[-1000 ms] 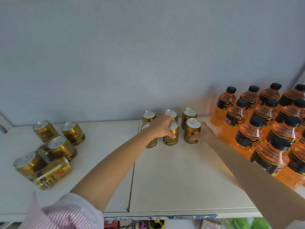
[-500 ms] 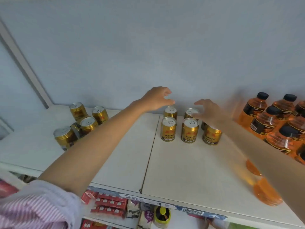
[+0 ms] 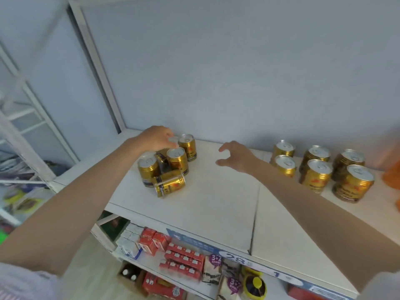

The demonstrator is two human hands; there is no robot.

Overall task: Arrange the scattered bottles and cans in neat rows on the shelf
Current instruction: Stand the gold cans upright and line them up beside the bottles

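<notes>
A cluster of scattered gold cans [image 3: 166,167] sits at the shelf's left end. Some stand upright and one lies on its side [image 3: 170,185] at the front. My left hand [image 3: 154,138] reaches over the back of the cluster, its fingers and thumb curled round the rim of a gold can [image 3: 173,140]. My right hand [image 3: 237,157] hovers over bare shelf to the right of the cluster, fingers loosely curled and holding nothing. Two neat rows of upright gold cans [image 3: 318,169] stand at the right, against the back wall.
The white shelf [image 3: 216,204] has bare room between the two groups of cans. Orange bottles [image 3: 391,176] show blurred at the right edge. A white upright post [image 3: 97,68] bounds the shelf on the left. Red cartons [image 3: 181,258] and packets fill the shelves below.
The view has swung left. Both hands left the lined-up cans and moved left to the scattered cluster. My left hand has come down onto a can at the back.
</notes>
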